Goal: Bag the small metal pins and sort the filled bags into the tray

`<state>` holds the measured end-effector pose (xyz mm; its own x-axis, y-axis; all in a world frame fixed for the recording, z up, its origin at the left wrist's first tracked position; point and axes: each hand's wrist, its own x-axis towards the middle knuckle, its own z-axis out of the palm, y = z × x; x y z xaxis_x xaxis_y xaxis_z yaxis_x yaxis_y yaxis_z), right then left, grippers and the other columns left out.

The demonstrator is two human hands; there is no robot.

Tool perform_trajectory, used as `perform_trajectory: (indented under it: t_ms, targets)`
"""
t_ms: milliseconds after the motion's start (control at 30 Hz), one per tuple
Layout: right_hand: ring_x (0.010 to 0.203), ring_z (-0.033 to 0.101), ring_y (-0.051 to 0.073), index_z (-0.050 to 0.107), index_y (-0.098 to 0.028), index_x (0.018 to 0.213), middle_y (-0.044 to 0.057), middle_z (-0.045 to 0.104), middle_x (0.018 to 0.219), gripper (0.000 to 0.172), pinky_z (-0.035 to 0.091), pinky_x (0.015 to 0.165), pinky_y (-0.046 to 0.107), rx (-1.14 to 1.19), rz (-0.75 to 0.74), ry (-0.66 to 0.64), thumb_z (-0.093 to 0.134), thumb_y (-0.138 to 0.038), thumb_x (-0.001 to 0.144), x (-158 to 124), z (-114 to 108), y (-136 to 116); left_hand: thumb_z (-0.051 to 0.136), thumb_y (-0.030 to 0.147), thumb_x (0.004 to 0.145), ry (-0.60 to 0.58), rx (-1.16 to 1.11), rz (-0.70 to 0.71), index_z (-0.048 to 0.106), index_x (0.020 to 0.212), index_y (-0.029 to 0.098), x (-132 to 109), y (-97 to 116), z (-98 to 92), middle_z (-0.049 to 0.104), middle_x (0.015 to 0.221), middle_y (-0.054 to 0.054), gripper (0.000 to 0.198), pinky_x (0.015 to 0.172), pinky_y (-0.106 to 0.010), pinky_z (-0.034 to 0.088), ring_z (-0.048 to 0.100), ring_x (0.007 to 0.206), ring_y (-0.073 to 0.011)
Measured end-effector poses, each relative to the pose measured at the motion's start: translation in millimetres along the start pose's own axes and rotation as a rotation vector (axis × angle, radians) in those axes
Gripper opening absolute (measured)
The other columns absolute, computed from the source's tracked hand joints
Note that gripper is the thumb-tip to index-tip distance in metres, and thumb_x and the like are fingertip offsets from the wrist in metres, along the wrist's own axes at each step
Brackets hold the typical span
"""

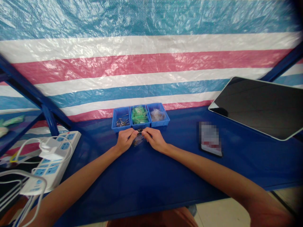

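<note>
My left hand (125, 139) and my right hand (154, 138) meet just in front of three small blue bins, fingers pinched. Between them is a small clear plastic bag (138, 141), which both hands grip near its top. A few thin, dark metal pieces show at the fingertips, too small to make out fully. The left bin (115, 127) holds loose metal pins (122, 121). Green packets (139, 114) fill the middle bin (140, 125). In the right bin (163, 123) lie crumpled clear plastic bags (157, 115).
A white power strip (55, 170) with plugs and cables (35, 179) lies at the left. On the right are a phone (210, 138) with a blurred screen and a large dark-screened tablet or monitor (258, 107). A striped plastic sheet (151, 63) hangs behind the blue table (146, 183).
</note>
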<state>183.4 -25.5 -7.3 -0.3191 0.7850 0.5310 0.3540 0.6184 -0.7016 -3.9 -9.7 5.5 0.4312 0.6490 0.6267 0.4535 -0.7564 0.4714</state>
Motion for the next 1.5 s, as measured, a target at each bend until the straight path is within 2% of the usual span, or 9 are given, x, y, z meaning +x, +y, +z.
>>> perform_trajectory:
  t_ms: [100, 167, 433, 533, 733, 1000, 1167, 1300, 1500]
  targets:
    - [0.06, 0.048, 0.011, 0.05, -0.018, 0.07, 0.0, 0.052, 0.064, 0.035, 0.037, 0.061, 0.023, 0.002, 0.008, -0.006, 0.035, -0.035, 0.097, -0.5, 0.0, 0.6, 0.049, 0.026, 0.09, 0.073, -0.015, -0.046, 0.059, 0.082, 0.015, -0.2, 1.0, 1.0, 0.059, 0.068, 0.001, 0.016, 0.059, -0.02, 0.041, 0.052, 0.056, -0.0076]
    - [0.06, 0.048, 0.011, 0.049, -0.018, 0.07, -0.001, 0.051, 0.064, 0.036, 0.037, 0.062, 0.023, 0.008, 0.014, -0.011, 0.034, -0.035, 0.098, -0.5, 0.1, 1.0, 0.052, 0.027, 0.089, 0.101, -0.029, -0.063, 0.058, 0.087, 0.015, -0.5, 0.9, 2.0, 0.06, 0.071, 0.001, 0.013, 0.058, -0.019, 0.042, 0.052, 0.055, -0.0067]
    - [0.059, 0.048, 0.011, 0.05, -0.018, 0.069, -0.001, 0.05, 0.062, 0.04, 0.036, 0.061, 0.023, -0.016, 0.021, -0.018, 0.031, -0.037, 0.098, -0.6, -0.8, 0.7, 0.049, 0.027, 0.09, 0.039, 0.024, -0.048, 0.057, 0.064, 0.015, 0.1, 0.9, 0.7, 0.055, 0.057, 0.002, 0.03, 0.057, -0.02, 0.038, 0.051, 0.053, -0.0075]
    - [0.061, 0.049, 0.012, 0.054, -0.018, 0.074, -0.001, 0.052, 0.065, 0.035, 0.037, 0.062, 0.023, -0.005, 0.004, -0.017, 0.035, -0.038, 0.097, 0.2, -0.5, -0.7, 0.047, 0.027, 0.091, 0.042, 0.038, -0.055, 0.055, 0.06, 0.015, -0.5, 1.2, 0.0, 0.055, 0.054, 0.002, 0.035, 0.057, -0.02, 0.038, 0.05, 0.052, -0.0074]
    - [0.062, 0.049, 0.013, 0.053, -0.018, 0.071, 0.001, 0.053, 0.065, 0.038, 0.038, 0.062, 0.024, -0.011, -0.027, -0.035, 0.034, -0.04, 0.097, 0.2, 1.3, 1.1, 0.043, 0.028, 0.093, 0.018, 0.039, -0.072, 0.055, 0.059, 0.015, -1.9, 0.5, -0.3, 0.052, 0.051, 0.003, 0.038, 0.056, -0.021, 0.037, 0.049, 0.049, -0.0074]
    - [0.06, 0.048, 0.012, 0.049, -0.018, 0.066, -0.001, 0.05, 0.061, 0.043, 0.036, 0.061, 0.024, -0.012, -0.014, -0.073, 0.031, -0.04, 0.098, -0.3, -0.5, 1.1, 0.044, 0.031, 0.092, -0.015, -0.001, -0.068, 0.059, 0.073, 0.015, 1.2, 3.3, -1.2, 0.058, 0.061, 0.001, 0.029, 0.059, -0.02, 0.04, 0.053, 0.056, -0.0085]
    - [0.057, 0.047, 0.011, 0.048, -0.018, 0.063, -0.001, 0.048, 0.059, 0.044, 0.035, 0.06, 0.024, -0.016, -0.021, -0.088, 0.031, -0.04, 0.098, -0.5, 0.1, 1.9, 0.042, 0.03, 0.093, -0.064, 0.018, -0.037, 0.055, 0.062, 0.015, 0.1, 0.2, 0.3, 0.055, 0.055, 0.002, 0.037, 0.057, -0.02, 0.039, 0.051, 0.052, -0.0078]
    - [0.056, 0.047, 0.011, 0.05, -0.018, 0.063, -0.001, 0.049, 0.059, 0.045, 0.036, 0.06, 0.024, -0.01, -0.013, -0.096, 0.031, -0.04, 0.098, 0.3, 0.1, 0.6, 0.042, 0.031, 0.094, -0.049, 0.043, -0.028, 0.052, 0.055, 0.015, -2.1, -2.2, 1.4, 0.052, 0.049, 0.002, 0.043, 0.055, -0.021, 0.038, 0.05, 0.048, -0.0075]
    - [0.061, 0.049, 0.012, 0.053, -0.018, 0.071, 0.0, 0.053, 0.065, 0.037, 0.038, 0.062, 0.024, -0.008, -0.027, -0.075, 0.036, -0.039, 0.096, 1.4, -0.8, -3.0, 0.042, 0.029, 0.093, -0.029, 0.018, -0.014, 0.053, 0.053, 0.015, -3.6, -3.6, 2.0, 0.053, 0.048, 0.002, 0.044, 0.053, -0.021, 0.038, 0.05, 0.046, -0.0072]
